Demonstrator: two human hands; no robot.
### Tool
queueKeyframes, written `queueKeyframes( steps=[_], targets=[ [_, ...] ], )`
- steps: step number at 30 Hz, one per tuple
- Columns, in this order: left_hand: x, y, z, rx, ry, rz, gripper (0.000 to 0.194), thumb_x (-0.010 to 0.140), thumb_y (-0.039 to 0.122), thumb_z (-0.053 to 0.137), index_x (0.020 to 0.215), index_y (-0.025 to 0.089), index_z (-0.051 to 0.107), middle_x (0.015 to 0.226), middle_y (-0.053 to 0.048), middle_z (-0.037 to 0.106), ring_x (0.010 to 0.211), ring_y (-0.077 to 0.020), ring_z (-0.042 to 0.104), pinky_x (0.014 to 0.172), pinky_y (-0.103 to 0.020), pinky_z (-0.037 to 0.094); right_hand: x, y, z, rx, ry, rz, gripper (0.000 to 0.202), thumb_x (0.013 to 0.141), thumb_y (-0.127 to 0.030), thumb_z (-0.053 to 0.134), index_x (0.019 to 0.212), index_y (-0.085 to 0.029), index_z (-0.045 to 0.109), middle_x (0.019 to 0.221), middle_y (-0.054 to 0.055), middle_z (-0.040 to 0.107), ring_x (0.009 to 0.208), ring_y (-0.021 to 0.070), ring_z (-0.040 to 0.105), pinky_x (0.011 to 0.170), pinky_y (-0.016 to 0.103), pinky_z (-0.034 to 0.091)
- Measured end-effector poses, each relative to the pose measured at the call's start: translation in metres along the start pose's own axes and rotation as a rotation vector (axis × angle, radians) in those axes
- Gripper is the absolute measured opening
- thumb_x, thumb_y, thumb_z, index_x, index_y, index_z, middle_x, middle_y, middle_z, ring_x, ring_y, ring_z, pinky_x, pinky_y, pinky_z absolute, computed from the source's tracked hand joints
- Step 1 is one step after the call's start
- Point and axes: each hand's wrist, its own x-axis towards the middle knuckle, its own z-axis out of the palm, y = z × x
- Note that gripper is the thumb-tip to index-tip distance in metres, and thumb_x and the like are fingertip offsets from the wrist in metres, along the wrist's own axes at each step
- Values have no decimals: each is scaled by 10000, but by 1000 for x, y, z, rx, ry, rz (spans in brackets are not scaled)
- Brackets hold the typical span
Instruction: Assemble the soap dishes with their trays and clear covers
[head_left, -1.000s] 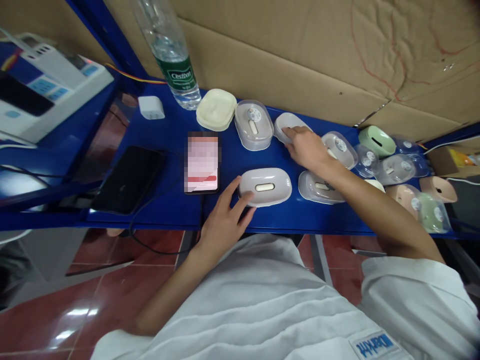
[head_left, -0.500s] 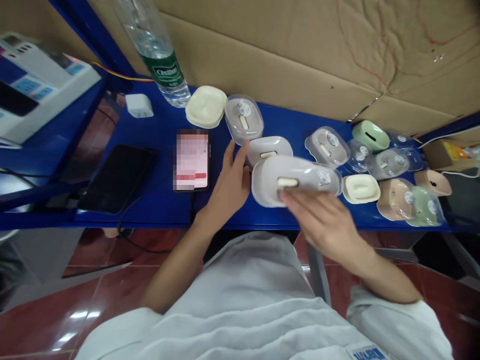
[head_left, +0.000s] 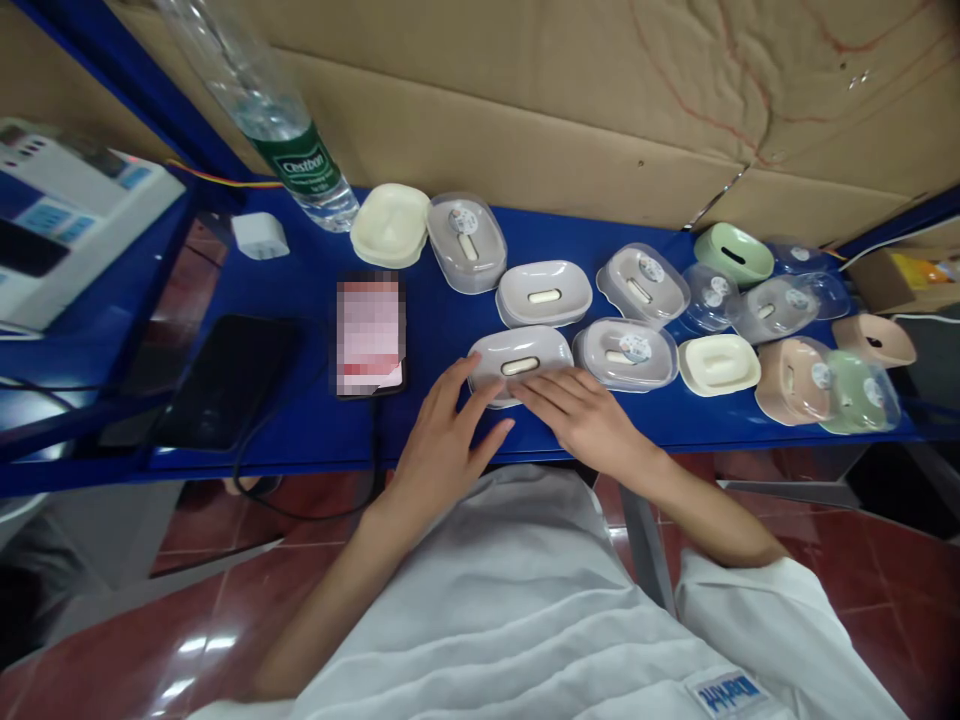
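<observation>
A shallow grey soap box without a clear lid (head_left: 517, 352), with a cream oblong piece in its middle, lies near the table's front edge. At its left end is my left hand (head_left: 450, 430), fingers spread and thumb apart, the fingertips at the rim. My right hand (head_left: 581, 415) rests its outstretched fingers on the box's near right edge. Just behind sits a similar grey box (head_left: 545, 292). To the right, close to my right hand, stands a grey box under a clear lid (head_left: 628, 352) with a round sticker.
Another lidded grey box (head_left: 466, 240) and a cream dish (head_left: 390, 222) stand by a water bottle (head_left: 300, 165). A phone (head_left: 370, 335) with a cable lies left. Cream, pink and green boxes (head_left: 733, 255) and clear lids fill the right end. Cardboard (head_left: 487, 110) backs the blue table.
My right hand has come left and down from the lidded box area to the front grey box. My left hand has lowered to that box's left end. The view has shifted slightly.
</observation>
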Motion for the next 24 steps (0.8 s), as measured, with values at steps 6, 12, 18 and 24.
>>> queueKeyframes(
  steps=[6,12,18,24],
  targets=[
    [-7,-7,10,110,106,30,369,1083,261,692,1440,244,600,1653,-201,526,1539,-375,563,1238,-590,552,-36,49,-31,120,202,264,475,1082,-101,511,1513,-228,668,1465,100,748,1395,267,695,1200,493,545],
    [-6,-8,9,42,220,6,285,1004,241,800,1240,248,640,1632,-168,527,1540,-368,569,1248,-581,554,-119,154,-52,-151,240,813,392,1082,-432,598,1416,-262,714,1413,174,750,1310,386,711,1118,622,556],
    [-6,-7,6,-51,193,42,258,996,208,799,1168,233,608,1639,-172,508,1582,-358,537,1268,-554,548,-123,203,-11,-200,125,1081,889,867,-616,861,1588,-188,566,1573,278,602,1309,414,665,1058,563,541],
    [-6,-8,-3,-143,59,20,230,1014,273,797,1164,240,626,1618,-145,550,1548,-316,571,1274,-516,544,-120,210,-18,-107,381,1018,542,1012,-525,695,1403,-150,723,1382,248,735,1258,358,691,1095,509,529]
  ],
)
